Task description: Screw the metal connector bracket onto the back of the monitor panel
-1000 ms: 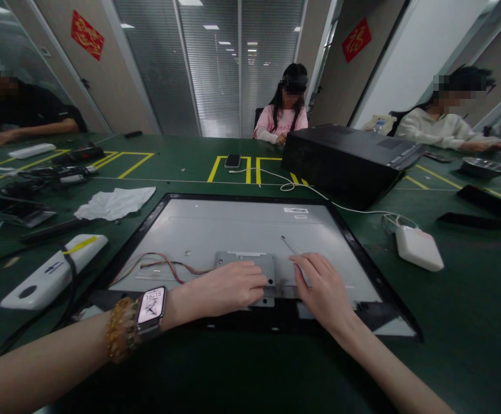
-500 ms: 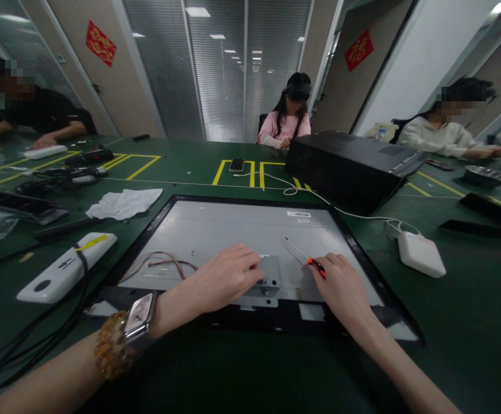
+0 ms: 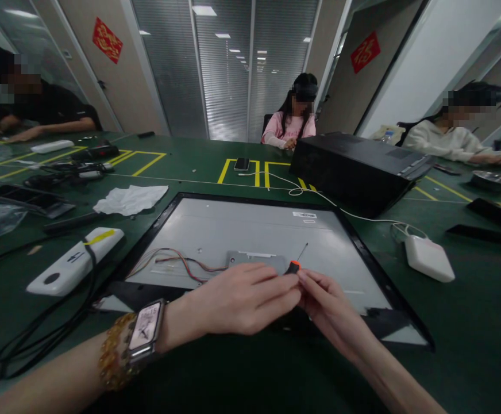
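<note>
A screwdriver (image 3: 294,267) with an orange and black handle points its thin shaft up and away over the panel. My left hand (image 3: 242,296), with a watch and bead bracelet at the wrist, closes its fingers around the handle, hiding part of it. Pinched fingertips of my right hand (image 3: 332,307) meet the left fingers at that same handle. Under both hands lies a large flat panel (image 3: 242,221) with a grey metal back and black frame. A metal bracket (image 3: 250,259) on it is partly covered by my left hand. Thin coloured wires (image 3: 175,253) run to its left.
Left of the panel are a white device (image 3: 76,261), a black cable (image 3: 47,330) and crumpled white tissue (image 3: 132,199). A big black case (image 3: 358,169) stands behind it. A white adapter (image 3: 429,257) with its cord lies right. Several people sit around the green table.
My left hand has moved right, off the bracket. My right hand has come left with the screwdriver, and the hands now meet. The screwdriver's shaft has swung from pointing left to pointing up-right.
</note>
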Tool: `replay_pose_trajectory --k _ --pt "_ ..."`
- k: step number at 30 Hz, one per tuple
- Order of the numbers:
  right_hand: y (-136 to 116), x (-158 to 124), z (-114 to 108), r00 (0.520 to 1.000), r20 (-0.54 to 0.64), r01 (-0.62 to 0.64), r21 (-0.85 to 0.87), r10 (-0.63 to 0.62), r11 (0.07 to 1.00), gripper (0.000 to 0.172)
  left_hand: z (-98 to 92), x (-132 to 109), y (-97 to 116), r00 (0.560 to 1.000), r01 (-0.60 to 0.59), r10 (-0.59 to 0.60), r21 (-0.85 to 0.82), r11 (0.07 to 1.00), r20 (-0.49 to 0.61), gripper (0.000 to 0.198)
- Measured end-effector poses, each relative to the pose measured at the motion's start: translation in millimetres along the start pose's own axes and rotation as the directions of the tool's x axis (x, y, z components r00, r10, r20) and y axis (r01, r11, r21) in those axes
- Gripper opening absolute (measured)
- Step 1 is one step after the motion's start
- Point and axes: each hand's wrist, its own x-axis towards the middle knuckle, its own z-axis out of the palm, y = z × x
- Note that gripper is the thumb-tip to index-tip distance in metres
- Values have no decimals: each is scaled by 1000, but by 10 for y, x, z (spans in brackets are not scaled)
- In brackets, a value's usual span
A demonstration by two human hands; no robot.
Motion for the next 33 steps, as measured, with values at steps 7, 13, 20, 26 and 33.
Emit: replay_pose_trajectory --k 7,13,20,26,33 --pt "-1 202 -238 915 -88 279 -568 -394 774 29 -663 -109 -456 798 531 -569 -213 820 -198 12" --pt "258 670 -600 830 67 299 -891 -554 341 23 -604 -238 -649 751 599 -635 -218 771 -182 31" --pt "500 750 -741 880 201 298 -939 -429 171 35 -279 -192 -544 861 463 -471 -90 882 -190 32" --pt "511 752 -766 898 239 273 -961 -368 42 39 -227 -204 -551 877 441 -446 -66 895 -181 33" --pt "501 748 -758 897 239 271 -962 -371 37 39 -196 -210 -554 886 428 -436 -82 900 -160 34"
